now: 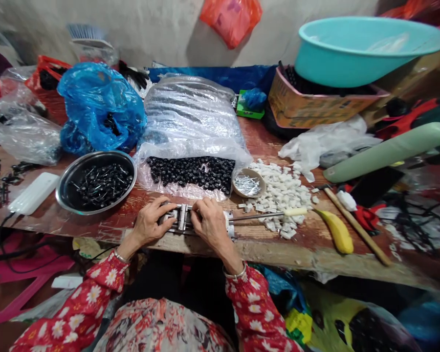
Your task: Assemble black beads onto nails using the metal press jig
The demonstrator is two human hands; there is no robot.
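Observation:
A small metal jig (183, 218) with bars and a raised crosspiece lies at the table's front edge. My left hand (152, 220) has its thumb and fingers closed around the jig's left end. Over the right part of the jig, my right hand (212, 222) has its fingers bent and pressed together; what is under them is hidden. A metal rod with a pale handle (295, 211) runs to the right from the jig. Just behind the hands, black round parts (194, 173) spill from the mouth of a clear plastic bag (194, 112).
A steel bowl (60, 188) of black parts with metal pins stands left. Right are a small bowl (261, 183) of nails, white plastic pieces (282, 195), a banana (337, 232) and a hammer (359, 227). A turquoise basin (337, 66) rests on a box (315, 110) behind.

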